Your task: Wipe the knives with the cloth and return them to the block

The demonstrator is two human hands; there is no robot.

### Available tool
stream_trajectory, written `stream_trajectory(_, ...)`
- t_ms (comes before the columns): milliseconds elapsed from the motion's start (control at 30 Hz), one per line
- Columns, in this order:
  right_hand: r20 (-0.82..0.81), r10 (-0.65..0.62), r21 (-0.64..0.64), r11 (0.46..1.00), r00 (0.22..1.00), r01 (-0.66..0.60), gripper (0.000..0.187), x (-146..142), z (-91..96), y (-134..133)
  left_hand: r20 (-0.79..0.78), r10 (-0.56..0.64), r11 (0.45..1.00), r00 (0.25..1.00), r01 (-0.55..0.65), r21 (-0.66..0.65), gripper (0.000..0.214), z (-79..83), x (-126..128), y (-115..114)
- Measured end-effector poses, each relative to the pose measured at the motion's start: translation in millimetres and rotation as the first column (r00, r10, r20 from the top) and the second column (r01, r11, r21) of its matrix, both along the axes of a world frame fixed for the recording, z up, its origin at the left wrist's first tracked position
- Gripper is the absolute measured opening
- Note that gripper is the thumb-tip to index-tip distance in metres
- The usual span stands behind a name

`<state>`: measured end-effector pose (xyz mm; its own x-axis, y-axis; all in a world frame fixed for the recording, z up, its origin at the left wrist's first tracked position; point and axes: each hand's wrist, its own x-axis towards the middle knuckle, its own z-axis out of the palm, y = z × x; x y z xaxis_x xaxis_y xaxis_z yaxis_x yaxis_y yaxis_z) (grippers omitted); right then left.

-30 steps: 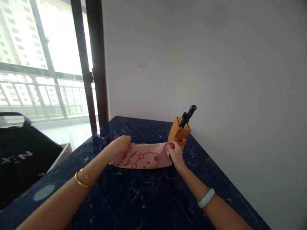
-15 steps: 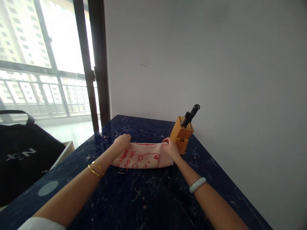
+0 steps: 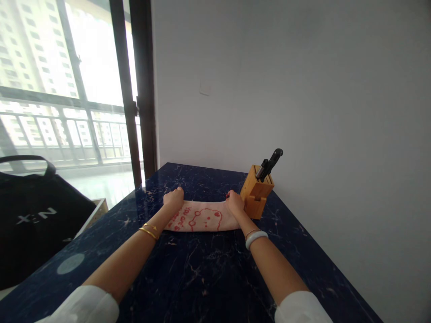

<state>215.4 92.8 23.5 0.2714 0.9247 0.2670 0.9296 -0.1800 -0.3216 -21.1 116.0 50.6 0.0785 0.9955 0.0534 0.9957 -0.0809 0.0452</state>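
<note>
- As it lies flat on the countertop, the pink towel [image 3: 198,220] is folded or rolled into a long strip, its long axis running crosswise from left to right, and its red cartoon bear and lettering face up.
- It sits toward the far end of the counter, with its right end just in front of the wooden knife block [image 3: 256,196].
- The left hand [image 3: 173,198] sits on top of the towel's left part, its fingers [image 3: 177,192] close together and curled over the far edge; whether they pinch the cloth is hidden.
- The right hand [image 3: 235,202] is at the towel's right part, its fingers [image 3: 232,195] also close together and bent over the far edge. A pinch there cannot be told either.
- A gold bangle [image 3: 148,233] circles the left wrist, a pale green bangle [image 3: 256,239] the right, and white sleeves [image 3: 85,306] show at the bottom of the view.
- The countertop [image 3: 202,278] is dark blue marble with pale veins, and a round pale mark [image 3: 70,264] lies on it near the left edge.
- Black knife handles [image 3: 272,162] stick up out of the block, which stands against the white wall [image 3: 269,89].
- A black bag [image 3: 33,220] with white letters stands left of the counter, beside a glass door with a dark frame [image 3: 136,89] and high-rise buildings [image 3: 33,45] outside.
</note>
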Motion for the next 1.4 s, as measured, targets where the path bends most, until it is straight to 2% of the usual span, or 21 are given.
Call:
stream_trajectory(167,0.105,0.040,0.016,0.999,0.994,-0.042,0.024,-4,9.4,-36,0.009,0.013,1.000,1.000,-0.013,-0.027,0.030,-1.4,-20,-15)
stream_trajectory(300,0.093,0.023,-0.087,0.996,0.995,-0.015,0.018,20,13.1,-65,0.008,0.032,0.998,0.999,-0.032,-0.063,0.026,-1.4,-45,-25)
stream_trajectory(400,0.061,0.006,-0.167,0.986,0.998,0.004,0.019,41,7.5,-80,0.012,0.012,0.997,1.000,-0.011,-0.079,0.023,-3.8,-56,-31)
stream_trajectory(500,0.038,0.044,-0.178,0.983,0.998,-0.037,0.015,51,-2.9,-90,0.021,-0.069,0.994,0.997,0.071,-0.087,0.024,-6.4,-61,-37)
stream_trajectory(667,0.071,0.214,-0.114,0.972,0.974,-0.205,0.039,45,-11.2,-101,0.030,-0.226,0.970,0.974,0.228,-0.084,0.029,-10.8,-70,-51)
stream_trajectory(733,0.111,0.264,-0.094,0.963,0.958,-0.254,0.036,39,-10.8,-105,0.032,-0.266,0.960,0.963,0.268,-0.082,0.032,-13.7,-74,-55)
stream_trajectory(833,0.173,0.269,-0.068,0.963,0.947,-0.261,0.024,30,-10.5,-108,0.029,-0.303,0.951,0.953,0.304,-0.060,0.035,-18.7,-76,-59)
stream_trajectory(900,0.202,0.248,-0.049,0.969,0.948,-0.243,0.016,26,-10.9,-109,0.025,-0.311,0.950,0.950,0.312,-0.029,0.028,-21.7,-76,-60)
stream_trajectory(1000,0.213,0.229,-0.027,0.973,0.950,-0.229,0.014,23,-11.0,-110,0.018,-0.327,0.945,0.945,0.327,0.020,0.022,-25.3,-76,-61)
stream_trajectory(1233,0.080,0.243,-0.027,0.970,0.967,-0.242,0.010,33,-6.2,-118,-0.013,-0.407,0.903,0.913,0.404,0.143,0.018,-28.9,-80,-59)
stream_trajectory(1333,-0.042,0.308,-0.084,0.947,0.950,-0.311,0.010,44,-0.9,-126,0.046,-0.424,0.896,0.905,0.411,0.169,0.017,-25.0,-85,-58)
stream_trajectory(1400,-0.144,0.368,-0.139,0.912,0.919,-0.387,0.011,52,4.8,-132,0.112,-0.444,0.891,0.889,0.425,0.159,0.015,-19.7,-91,-58)
